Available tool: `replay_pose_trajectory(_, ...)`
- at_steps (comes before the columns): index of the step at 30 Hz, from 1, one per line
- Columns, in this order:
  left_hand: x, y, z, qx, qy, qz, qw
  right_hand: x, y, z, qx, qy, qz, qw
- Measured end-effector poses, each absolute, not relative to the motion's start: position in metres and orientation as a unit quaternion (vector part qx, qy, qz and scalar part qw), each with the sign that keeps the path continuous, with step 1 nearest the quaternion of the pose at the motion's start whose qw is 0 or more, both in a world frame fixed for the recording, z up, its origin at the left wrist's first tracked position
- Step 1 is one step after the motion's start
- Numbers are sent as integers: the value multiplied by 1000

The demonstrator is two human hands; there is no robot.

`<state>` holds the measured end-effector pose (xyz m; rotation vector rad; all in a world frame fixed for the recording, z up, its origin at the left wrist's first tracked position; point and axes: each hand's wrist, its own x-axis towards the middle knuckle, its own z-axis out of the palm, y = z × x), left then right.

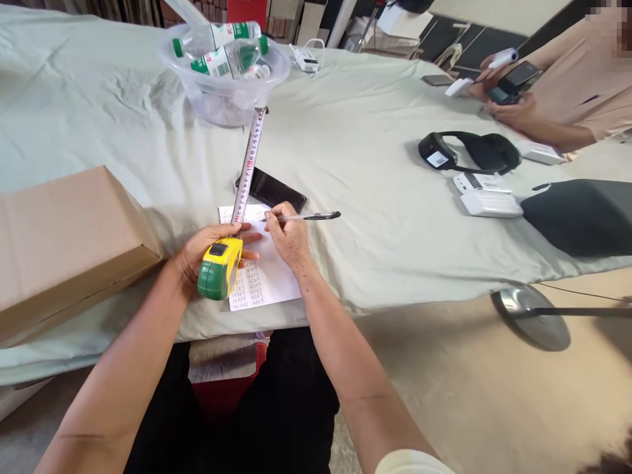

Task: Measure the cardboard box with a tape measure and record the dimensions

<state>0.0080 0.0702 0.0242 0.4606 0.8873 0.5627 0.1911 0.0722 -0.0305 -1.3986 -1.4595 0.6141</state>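
Observation:
My left hand (200,249) grips a yellow and green tape measure (220,268) at the near table edge. Its blade (249,164) is pulled out and reaches a clear plastic bowl (224,99) that holds water bottles (222,47). My right hand (289,236) pinches a pen (313,216) over a sheet of paper (264,273) filled with rows of handwritten figures. A black phone (274,189) lies just beyond the sheet, beside the blade.
A cardboard box (64,240) sits at the left on the pale green cloth (375,158). A black headset (469,151), white devices (488,197) and a dark bag (582,214) lie at the right. Another person's hands (503,92) hold a device at the far right. A round metal stand base (533,316) rests on the floor.

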Motion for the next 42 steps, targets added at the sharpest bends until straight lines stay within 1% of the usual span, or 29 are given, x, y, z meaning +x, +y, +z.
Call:
replay_pose_trajectory(12,9,69,26,206,416,265,845,191,73,-32,-576,-601,262,489)
replay_pose_trajectory(27,7,71,24,188,397,255,861,191,72,-35,-602,-606,264,449)
replay_pose_trajectory(37,7,71,24,188,405,256,858,190,71,-34,-598,-596,258,469)
replay_pose_trajectory(42,7,71,23,179,399,257,862,191,72,-37,-600,-600,253,464)
